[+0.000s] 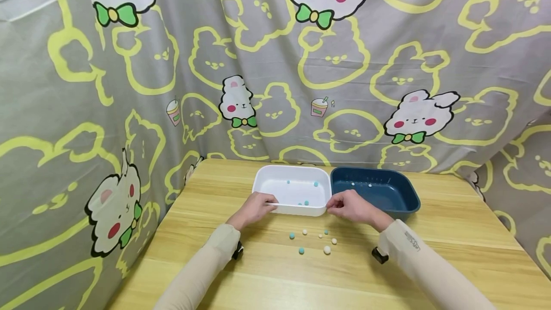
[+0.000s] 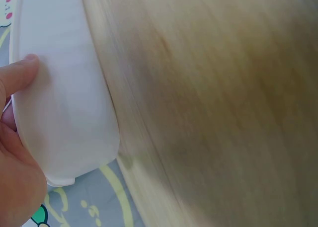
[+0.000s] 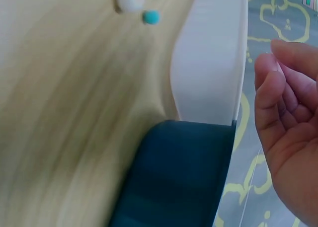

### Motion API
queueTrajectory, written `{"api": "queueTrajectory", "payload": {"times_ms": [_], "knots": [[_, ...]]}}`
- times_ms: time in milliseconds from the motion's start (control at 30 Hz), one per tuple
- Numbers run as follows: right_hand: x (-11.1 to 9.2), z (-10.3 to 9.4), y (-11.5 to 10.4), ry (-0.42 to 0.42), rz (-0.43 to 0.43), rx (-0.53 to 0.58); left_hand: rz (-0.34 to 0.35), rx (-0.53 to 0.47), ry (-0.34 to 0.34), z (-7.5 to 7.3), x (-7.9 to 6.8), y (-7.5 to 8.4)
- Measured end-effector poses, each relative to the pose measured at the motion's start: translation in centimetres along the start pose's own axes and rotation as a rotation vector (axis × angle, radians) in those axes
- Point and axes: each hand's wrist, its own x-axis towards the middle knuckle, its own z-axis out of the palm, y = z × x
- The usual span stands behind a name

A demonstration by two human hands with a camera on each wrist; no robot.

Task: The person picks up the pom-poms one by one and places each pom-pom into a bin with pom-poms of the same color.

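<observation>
A white plastic bin (image 1: 292, 209) stands on the wooden table with several small teal balls (image 1: 316, 184) inside. My left hand (image 1: 255, 208) grips its near rim toward the left corner. In the left wrist view, the thumb (image 2: 27, 68) lies on the bin's outer wall, the other fingers behind the rim. My right hand (image 1: 349, 206) is at the bin's near right corner, thumb and fingertips drawn together. The right wrist view shows this hand (image 3: 293, 108) with curled fingers, beside the rims; nothing shows between the fingertips.
Against the white bin's right side stands a dark blue bin (image 1: 404, 200) holding small white balls (image 1: 369, 185). Loose white balls (image 1: 327, 249) and teal balls (image 1: 301, 250) lie on the table (image 1: 275, 281) in front. A patterned curtain (image 1: 275, 71) hangs behind and to the left.
</observation>
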Motion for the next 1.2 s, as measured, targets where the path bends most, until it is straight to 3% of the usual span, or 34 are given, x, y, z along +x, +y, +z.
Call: {"api": "queueTrajectory", "payload": {"times_ms": [367, 733, 1200], "knots": [[-1.4, 1.7, 1.6, -0.079, -0.099, -0.06, -0.001, -0.009, -0.003, -0.1, -0.2, 0.1], [-1.5, 3.7, 3.1, -0.128, -0.093, -0.052, 0.001, -0.003, -0.002, 0.0, -0.1, 0.0], [-0.6, 4.4, 3.6, -0.181, -0.098, -0.056, 0.012, 0.001, 0.002, -0.1, -0.1, 0.2]]}}
